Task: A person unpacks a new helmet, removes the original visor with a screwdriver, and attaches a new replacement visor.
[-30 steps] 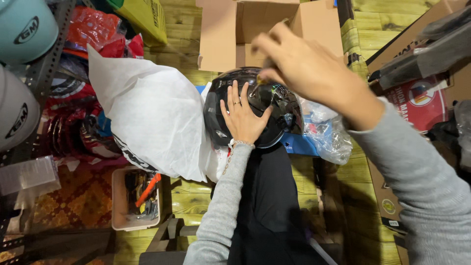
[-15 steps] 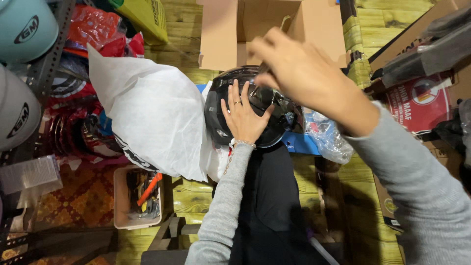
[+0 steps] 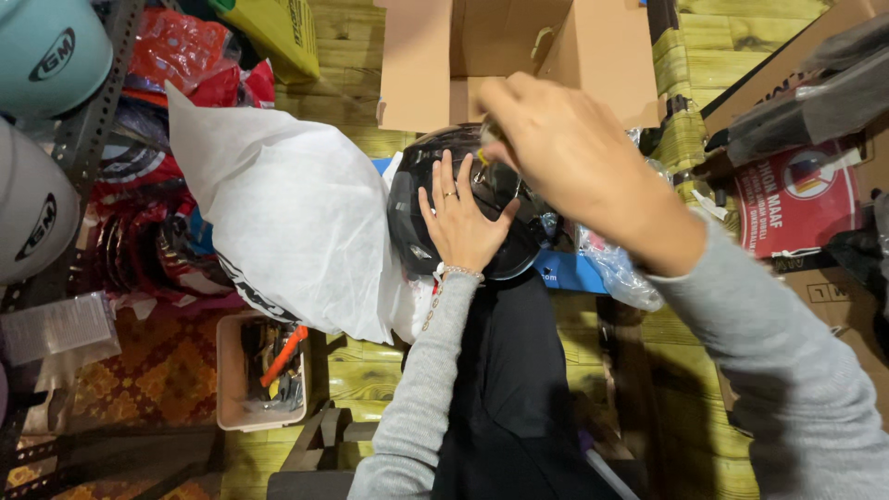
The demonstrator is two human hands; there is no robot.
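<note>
A glossy black helmet with a dark visor rests on my lap, against my black clothing. My left hand lies flat on the visor with its fingers spread; it wears a ring and a wrist bracelet. My right hand hovers above the helmet's far side, close to the camera, seen from the back. Its fingers curl down together toward the helmet top. Something small and shiny shows at the fingertips, but I cannot tell what it is. A white cloth bag lies against the helmet's left side.
An open cardboard box stands beyond the helmet. Crumpled clear plastic lies to the right, with cartons past it. On the left, a metal rack holds teal and white helmets. A small tub of tools sits on the floor.
My right hand has dropped a little, nearer the helmet top. My left hand and the helmet have stayed where they were.
</note>
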